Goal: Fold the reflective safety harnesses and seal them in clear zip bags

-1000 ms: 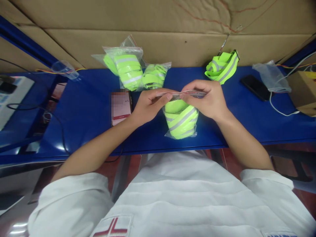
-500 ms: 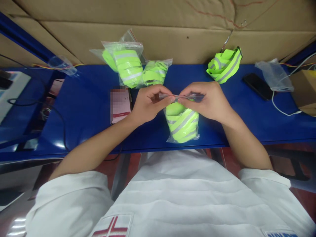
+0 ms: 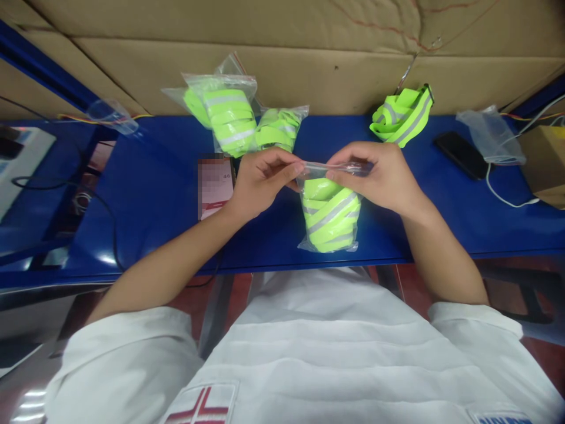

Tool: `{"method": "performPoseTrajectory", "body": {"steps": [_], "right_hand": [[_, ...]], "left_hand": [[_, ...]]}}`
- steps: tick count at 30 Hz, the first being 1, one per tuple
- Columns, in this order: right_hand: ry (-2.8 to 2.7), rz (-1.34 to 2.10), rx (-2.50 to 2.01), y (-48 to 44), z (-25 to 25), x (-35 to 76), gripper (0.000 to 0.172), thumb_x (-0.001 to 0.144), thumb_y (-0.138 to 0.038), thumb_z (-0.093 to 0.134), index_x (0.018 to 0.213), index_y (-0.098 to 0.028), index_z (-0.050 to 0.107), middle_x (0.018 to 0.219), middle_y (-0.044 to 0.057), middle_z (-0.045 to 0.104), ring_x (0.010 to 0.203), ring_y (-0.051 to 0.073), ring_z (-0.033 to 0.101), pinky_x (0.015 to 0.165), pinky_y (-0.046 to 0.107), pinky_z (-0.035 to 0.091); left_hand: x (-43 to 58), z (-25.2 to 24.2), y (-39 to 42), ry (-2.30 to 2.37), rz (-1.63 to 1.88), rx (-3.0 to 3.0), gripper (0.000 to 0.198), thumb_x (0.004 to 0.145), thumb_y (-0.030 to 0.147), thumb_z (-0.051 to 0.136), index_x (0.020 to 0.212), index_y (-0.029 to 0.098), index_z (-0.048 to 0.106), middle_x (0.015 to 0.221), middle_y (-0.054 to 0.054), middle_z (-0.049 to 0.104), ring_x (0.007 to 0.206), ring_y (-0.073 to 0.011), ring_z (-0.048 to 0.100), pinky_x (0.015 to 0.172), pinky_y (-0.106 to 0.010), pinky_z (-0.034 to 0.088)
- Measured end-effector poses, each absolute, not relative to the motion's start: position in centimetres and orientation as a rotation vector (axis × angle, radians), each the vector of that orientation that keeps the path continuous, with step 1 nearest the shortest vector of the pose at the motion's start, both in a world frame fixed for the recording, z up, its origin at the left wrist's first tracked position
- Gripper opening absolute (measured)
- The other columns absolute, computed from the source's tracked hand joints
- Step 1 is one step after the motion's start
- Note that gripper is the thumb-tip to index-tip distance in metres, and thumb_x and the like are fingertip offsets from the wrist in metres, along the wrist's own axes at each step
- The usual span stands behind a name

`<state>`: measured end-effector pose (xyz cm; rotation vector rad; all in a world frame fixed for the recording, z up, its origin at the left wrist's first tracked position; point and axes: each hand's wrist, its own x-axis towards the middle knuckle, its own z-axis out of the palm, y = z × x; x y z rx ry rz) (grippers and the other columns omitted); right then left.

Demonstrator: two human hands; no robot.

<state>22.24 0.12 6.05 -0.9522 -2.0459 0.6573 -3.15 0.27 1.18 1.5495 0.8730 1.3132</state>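
Observation:
A clear zip-lock bag with a folded neon-yellow reflective strap in it hangs upright between my hands, near the front edge of the blue table. My left hand pinches the top left of the bag's zip strip between thumb and forefinger. On the right part of the same strip, the thumb and forefinger of my right hand are closed. A short stretch of the strip shows between the two pinches. Behind my left hand lie bagged yellow straps and another filled bag.
At the back right lies a loose yellow reflective strap. Further right are a black phone, a clear plastic bag with a white cable, and a cardboard box. A lit phone screen is left of my left hand.
My hands have moved apart along the zip strip: the left slightly left and up, the right slightly right. More of the strip shows between them, and the bag has shifted slightly right.

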Motion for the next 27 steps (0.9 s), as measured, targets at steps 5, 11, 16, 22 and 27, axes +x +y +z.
{"method": "performPoseTrajectory", "body": {"steps": [5,11,16,22,27], "right_hand": [[-2.065,0.605,-0.959,-0.4,6.4,21.8,0.02,0.095,-0.041,0.084,0.092,-0.021,0.082,0.087,0.004,0.078,0.076,0.019,0.067,0.075,0.033,0.053],[-2.087,0.508,-0.85,-0.4,6.0,21.4,0.013,0.097,-0.031,0.078,0.089,-0.021,0.08,0.086,0.002,0.077,0.074,0.017,0.066,0.073,0.032,0.05],[-2.132,0.487,-0.844,-0.3,5.6,21.1,0.015,0.099,-0.033,0.075,0.091,-0.021,0.079,0.089,0.004,0.077,0.077,0.019,0.067,0.075,0.032,0.052],[-2.152,0.461,-0.855,-0.4,5.7,21.0,0.017,0.099,-0.037,0.078,0.093,-0.022,0.078,0.09,0.005,0.076,0.081,0.021,0.068,0.079,0.034,0.053],[-2.173,0.426,-0.851,-0.7,5.3,20.5,0.018,0.103,-0.037,0.074,0.095,-0.022,0.079,0.091,0.005,0.076,0.085,0.022,0.069,0.084,0.035,0.052]], "left_hand": [[-2.8,1.3,-0.1,0.833,1.361,1.602,0.046,0.089,0.061,0.091,0.089,0.017,0.077,0.084,-0.005,0.075,0.068,-0.0154,0.07,0.059,-0.028,0.061],[-2.6,1.6,-0.1,0.787,1.367,1.657,0.043,0.09,0.06,0.091,0.091,0.019,0.079,0.084,-0.004,0.074,0.067,-0.0145,0.067,0.061,-0.029,0.057],[-2.8,1.4,-0.1,0.849,1.328,1.691,0.049,0.088,0.066,0.09,0.09,0.019,0.077,0.08,-0.004,0.071,0.065,-0.0145,0.063,0.062,-0.03,0.054],[-2.8,1.0,-0.1,0.88,1.281,1.703,0.052,0.09,0.071,0.085,0.092,0.02,0.076,0.083,-0.004,0.07,0.064,-0.0134,0.059,0.059,-0.029,0.048],[-2.7,1.2,-0.5,0.828,1.303,1.769,0.046,0.09,0.064,0.087,0.091,0.019,0.079,0.091,-0.006,0.076,0.08,-0.0174,0.069,0.071,-0.029,0.054]]}}
